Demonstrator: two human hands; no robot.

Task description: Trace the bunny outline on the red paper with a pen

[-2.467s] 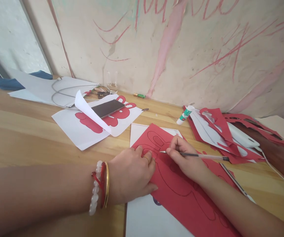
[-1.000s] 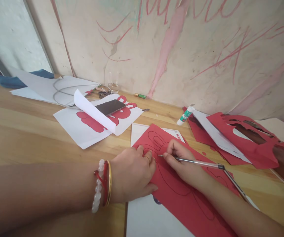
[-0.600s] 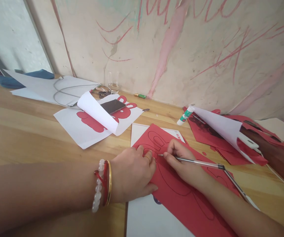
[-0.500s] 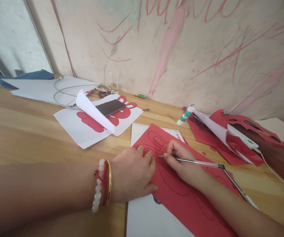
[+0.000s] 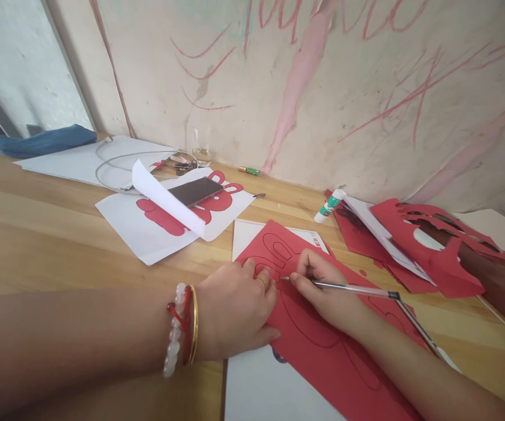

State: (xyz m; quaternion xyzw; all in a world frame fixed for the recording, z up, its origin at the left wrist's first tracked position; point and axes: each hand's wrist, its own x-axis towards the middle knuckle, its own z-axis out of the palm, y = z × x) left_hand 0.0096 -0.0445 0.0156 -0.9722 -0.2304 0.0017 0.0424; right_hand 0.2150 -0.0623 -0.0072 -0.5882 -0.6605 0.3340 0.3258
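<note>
Right hand [image 5: 325,289]: fingers pinched narrow on a clear ballpoint pen [image 5: 353,287], tip at the red paper sheet [image 5: 322,368]. Left hand [image 5: 235,310]: fingers spread flat, pressing the sheet onto the tabletop [image 5: 59,245].

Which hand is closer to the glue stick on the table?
The right hand is nearer: it holds a pen on the red paper, in front of the glue stick. The left hand rests farther off, front and left of the stick.
</note>
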